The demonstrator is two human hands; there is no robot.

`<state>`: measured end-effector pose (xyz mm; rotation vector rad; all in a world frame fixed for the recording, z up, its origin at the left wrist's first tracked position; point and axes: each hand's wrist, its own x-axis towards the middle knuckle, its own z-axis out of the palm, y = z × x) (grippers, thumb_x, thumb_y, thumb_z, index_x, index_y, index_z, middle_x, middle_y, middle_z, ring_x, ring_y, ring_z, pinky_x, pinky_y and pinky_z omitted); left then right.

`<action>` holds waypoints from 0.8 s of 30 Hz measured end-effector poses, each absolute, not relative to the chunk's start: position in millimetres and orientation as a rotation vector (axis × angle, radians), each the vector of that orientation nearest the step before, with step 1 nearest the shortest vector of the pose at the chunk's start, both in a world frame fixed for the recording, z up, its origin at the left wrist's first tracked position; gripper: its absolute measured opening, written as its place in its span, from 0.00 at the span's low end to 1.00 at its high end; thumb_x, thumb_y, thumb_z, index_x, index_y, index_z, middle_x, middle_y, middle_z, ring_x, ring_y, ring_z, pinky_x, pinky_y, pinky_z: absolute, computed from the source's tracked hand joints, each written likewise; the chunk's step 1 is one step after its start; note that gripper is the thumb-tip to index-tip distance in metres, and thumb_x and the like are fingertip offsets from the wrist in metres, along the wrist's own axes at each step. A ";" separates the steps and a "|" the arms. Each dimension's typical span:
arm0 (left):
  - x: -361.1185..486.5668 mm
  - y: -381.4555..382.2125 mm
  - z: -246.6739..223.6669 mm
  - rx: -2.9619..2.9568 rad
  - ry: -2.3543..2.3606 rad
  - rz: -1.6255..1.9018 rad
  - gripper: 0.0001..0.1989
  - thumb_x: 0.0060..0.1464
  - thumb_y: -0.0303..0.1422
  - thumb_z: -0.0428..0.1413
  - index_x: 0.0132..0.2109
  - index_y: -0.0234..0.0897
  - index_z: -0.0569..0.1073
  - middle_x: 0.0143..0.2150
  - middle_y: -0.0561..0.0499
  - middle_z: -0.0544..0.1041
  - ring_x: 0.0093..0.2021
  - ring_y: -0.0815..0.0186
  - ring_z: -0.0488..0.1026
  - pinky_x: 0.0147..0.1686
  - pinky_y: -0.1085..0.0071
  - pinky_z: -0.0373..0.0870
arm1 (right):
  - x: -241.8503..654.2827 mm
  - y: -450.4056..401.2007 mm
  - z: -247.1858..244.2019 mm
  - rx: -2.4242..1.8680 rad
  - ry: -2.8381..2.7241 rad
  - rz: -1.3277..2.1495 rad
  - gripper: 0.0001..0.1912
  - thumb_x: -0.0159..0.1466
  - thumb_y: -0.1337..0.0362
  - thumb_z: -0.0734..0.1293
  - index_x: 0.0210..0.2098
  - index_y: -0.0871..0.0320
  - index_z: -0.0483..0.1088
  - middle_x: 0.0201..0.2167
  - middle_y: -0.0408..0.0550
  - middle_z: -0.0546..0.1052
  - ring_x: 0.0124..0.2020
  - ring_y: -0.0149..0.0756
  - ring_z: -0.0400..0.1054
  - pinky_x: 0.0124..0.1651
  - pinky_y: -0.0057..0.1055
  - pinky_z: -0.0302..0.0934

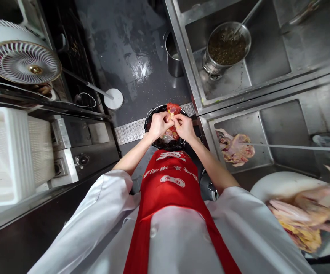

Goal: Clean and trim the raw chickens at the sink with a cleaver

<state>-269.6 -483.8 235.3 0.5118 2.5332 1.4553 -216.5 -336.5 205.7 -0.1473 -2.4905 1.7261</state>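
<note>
My left hand [159, 125] and my right hand [184, 126] meet over a round bin lined with a black bag [150, 118]. Both are closed, thumbs and fingers pinching a small yellow-pink piece [172, 113] that looks like poultry flesh or offal; its exact kind is unclear. Directly beyond my fingertips shows something bright red [174, 108], possibly a wrapper. Below my hands, the bin holds mixed red and yellowish scraps [169, 134] and clear plastic. My fingers partly hide the piece.
At right, a steel sink holds an opened poultry carcass [237, 148]; another has a pot of brown liquid [228, 43]. A large white basin [282, 182] with poultry stands near my right elbow. Left are stacked white baskets [7, 156] and a fan [24, 62]. A steel pot [174, 57] sits on the floor.
</note>
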 end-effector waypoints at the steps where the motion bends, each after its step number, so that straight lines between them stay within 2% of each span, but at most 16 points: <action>1: -269.4 -483.7 235.3 0.510 2.533 1.463 0.09 0.46 0.30 0.58 0.24 0.37 0.64 0.22 0.57 0.61 0.26 0.71 0.56 0.29 0.71 0.54 | -216.4 -335.7 206.2 -0.153 -2.482 1.754 0.14 0.68 0.53 0.65 0.35 0.55 0.75 0.33 0.48 0.80 0.34 0.40 0.73 0.41 0.35 0.68; 7: -269.0 -483.4 241.3 0.443 2.483 1.544 0.09 0.48 0.30 0.60 0.25 0.36 0.67 0.22 0.57 0.65 0.25 0.71 0.58 0.29 0.71 0.56 | -215.3 -332.4 213.4 -0.188 -2.328 1.942 0.19 0.66 0.45 0.68 0.35 0.56 0.76 0.35 0.49 0.82 0.37 0.40 0.76 0.45 0.36 0.70; 11: -266.7 -482.1 248.4 0.425 2.417 1.589 0.08 0.51 0.31 0.61 0.26 0.35 0.71 0.22 0.57 0.66 0.24 0.71 0.59 0.28 0.72 0.57 | -219.7 -327.4 212.9 -0.261 -2.209 2.215 0.23 0.60 0.41 0.73 0.34 0.56 0.76 0.33 0.48 0.81 0.36 0.40 0.77 0.44 0.37 0.73; 15: -263.8 -481.5 253.5 0.433 2.409 1.581 0.08 0.51 0.31 0.61 0.26 0.35 0.72 0.22 0.56 0.66 0.25 0.71 0.59 0.28 0.72 0.57 | -227.6 -321.2 215.9 -0.313 -2.199 2.372 0.21 0.55 0.46 0.78 0.31 0.56 0.75 0.31 0.48 0.81 0.33 0.39 0.77 0.40 0.36 0.73; 19: -262.7 -482.0 256.9 0.452 2.436 1.563 0.10 0.49 0.31 0.62 0.25 0.36 0.70 0.22 0.56 0.65 0.25 0.71 0.59 0.28 0.72 0.56 | -235.4 -319.0 223.8 -0.286 -2.325 2.251 0.16 0.55 0.52 0.78 0.27 0.57 0.75 0.28 0.47 0.80 0.30 0.38 0.75 0.36 0.34 0.72; 24: -266.0 -484.1 258.3 0.367 2.339 1.663 0.05 0.49 0.31 0.60 0.28 0.35 0.74 0.24 0.55 0.71 0.25 0.71 0.64 0.27 0.74 0.59 | -238.8 -319.2 231.3 -0.192 -2.331 2.224 0.16 0.56 0.51 0.77 0.29 0.57 0.76 0.29 0.47 0.81 0.32 0.37 0.75 0.39 0.34 0.73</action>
